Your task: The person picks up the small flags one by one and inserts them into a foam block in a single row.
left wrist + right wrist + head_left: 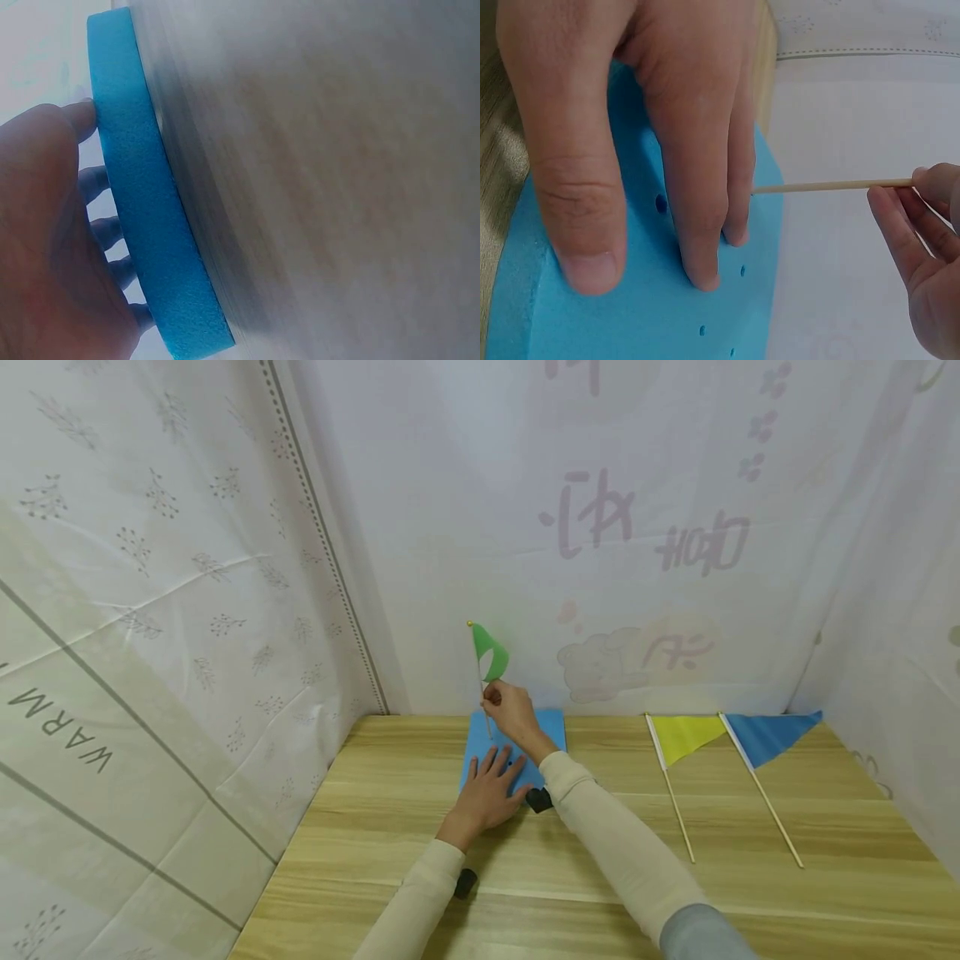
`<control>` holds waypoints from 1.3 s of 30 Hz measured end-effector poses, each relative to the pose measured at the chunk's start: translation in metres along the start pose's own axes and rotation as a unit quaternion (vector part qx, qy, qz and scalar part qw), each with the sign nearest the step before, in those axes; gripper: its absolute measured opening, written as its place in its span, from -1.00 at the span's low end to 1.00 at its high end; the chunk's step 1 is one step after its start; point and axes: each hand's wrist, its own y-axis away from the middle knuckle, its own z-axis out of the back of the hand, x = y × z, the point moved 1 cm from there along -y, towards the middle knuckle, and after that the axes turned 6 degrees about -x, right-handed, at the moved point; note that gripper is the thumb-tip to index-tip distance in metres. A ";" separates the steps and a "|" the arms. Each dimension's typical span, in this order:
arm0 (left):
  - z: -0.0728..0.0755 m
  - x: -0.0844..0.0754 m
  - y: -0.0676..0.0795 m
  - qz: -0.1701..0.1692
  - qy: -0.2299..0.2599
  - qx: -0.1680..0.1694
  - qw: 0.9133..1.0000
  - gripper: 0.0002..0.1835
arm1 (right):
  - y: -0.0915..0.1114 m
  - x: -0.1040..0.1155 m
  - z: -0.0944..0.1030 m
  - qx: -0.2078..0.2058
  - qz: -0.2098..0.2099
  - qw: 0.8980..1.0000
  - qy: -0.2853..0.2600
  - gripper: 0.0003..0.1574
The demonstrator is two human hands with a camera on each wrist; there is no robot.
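Observation:
A blue foam block [553, 727] with small holes lies flat on the table. My left hand [487, 793] rests on its top with the fingers spread and straight; in the left wrist view the fingertips reach over the block's thick edge [146, 180]. Between thumb and fingers, my right hand [512, 710] pinches the thin wooden stick [817, 186] of a green pennant flag [495, 667]. The flag stands nearly upright over the block's far part. Its stick's lower end meets the block near my left fingers, which partly hide it; whether it sits in a hole I cannot tell.
To the right, a yellow pennant flag [678, 737] and a blue pennant flag [772, 735] lie side by side on the wooden table [600, 893]. A pale printed curtain [450, 527] hangs behind the table and along its sides.

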 end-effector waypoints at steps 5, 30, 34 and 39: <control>0.000 0.000 0.000 0.001 0.005 0.003 1.000 -0.34 | 0.000 0.000 0.000 -0.001 0.001 1.000 0.007 -0.79; -0.002 0.001 -0.001 0.005 0.013 0.003 1.000 -0.32 | 0.011 -0.033 0.079 -0.018 0.022 0.999 0.028 -0.85; -0.005 0.003 -0.002 0.008 0.011 0.005 1.000 -0.30 | 0.016 -0.045 0.099 -0.023 0.015 0.999 0.032 -0.82; -0.007 0.004 -0.003 0.008 0.005 0.004 1.000 -0.29 | 0.024 -0.058 0.123 -0.031 -0.002 0.999 0.032 -0.79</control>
